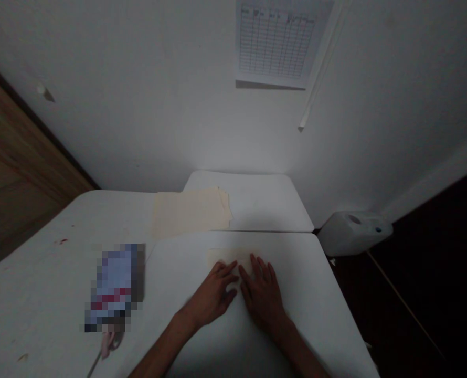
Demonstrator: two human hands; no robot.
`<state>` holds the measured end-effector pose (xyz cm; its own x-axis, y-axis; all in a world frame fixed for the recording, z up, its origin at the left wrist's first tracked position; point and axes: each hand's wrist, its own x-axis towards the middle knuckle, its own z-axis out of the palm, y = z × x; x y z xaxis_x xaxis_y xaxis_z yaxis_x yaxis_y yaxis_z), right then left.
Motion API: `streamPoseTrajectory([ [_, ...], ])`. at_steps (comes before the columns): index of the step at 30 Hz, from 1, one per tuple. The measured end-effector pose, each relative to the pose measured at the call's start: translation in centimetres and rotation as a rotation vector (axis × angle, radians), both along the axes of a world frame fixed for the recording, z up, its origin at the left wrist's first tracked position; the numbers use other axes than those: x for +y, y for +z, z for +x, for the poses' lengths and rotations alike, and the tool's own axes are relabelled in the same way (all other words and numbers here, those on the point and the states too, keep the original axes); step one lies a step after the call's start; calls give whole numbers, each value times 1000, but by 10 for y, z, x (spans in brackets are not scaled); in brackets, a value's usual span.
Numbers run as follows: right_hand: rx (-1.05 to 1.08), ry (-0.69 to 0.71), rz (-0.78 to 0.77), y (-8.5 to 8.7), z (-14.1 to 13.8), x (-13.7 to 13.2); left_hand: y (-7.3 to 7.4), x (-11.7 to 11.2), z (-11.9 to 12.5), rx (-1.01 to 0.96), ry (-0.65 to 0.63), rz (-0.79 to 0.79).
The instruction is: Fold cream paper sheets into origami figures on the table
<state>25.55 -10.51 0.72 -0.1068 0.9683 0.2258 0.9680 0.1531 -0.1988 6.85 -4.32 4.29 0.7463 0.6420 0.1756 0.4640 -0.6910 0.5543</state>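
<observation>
In the head view, the left hand and right hand lie flat and open at lower centre, fingers spread and tips close together. Neither is clenched or gripping. They rest on the near part of a cream paper sheet, which lies on the white desk and is partly covered by the fingers. The sheet looks light, thin and soft, likely to slide under flat palms. It would probably lift most easily by a free edge, pinched between finger and thumb.

Further up the frame, a stack of manila folders overlaps the seam between the near desk and a second white desk. At left sits a pixelated, unreadable box-like object, with scissors partly showing below it at the bottom edge. A gridded chart hangs on the wall at upper centre, and a white plastic container stands at right.
</observation>
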Motion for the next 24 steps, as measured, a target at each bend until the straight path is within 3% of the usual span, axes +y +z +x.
streamPoseTrajectory([
  [6, -16, -154, -68, 0, 23, 2, -7, -1, 2, -21, 42, 21],
  [12, -41, -181, -47, 7, 33, 6, -8, 0, 4, -18, 55, 16],
  [19, -15, 107, 11, 8, 17, -7, -7, -2, 5, -15, 65, 21],
  [24, -34, -68, -2, 2, 26, -7, -11, -1, 3, -20, 60, 46],
])
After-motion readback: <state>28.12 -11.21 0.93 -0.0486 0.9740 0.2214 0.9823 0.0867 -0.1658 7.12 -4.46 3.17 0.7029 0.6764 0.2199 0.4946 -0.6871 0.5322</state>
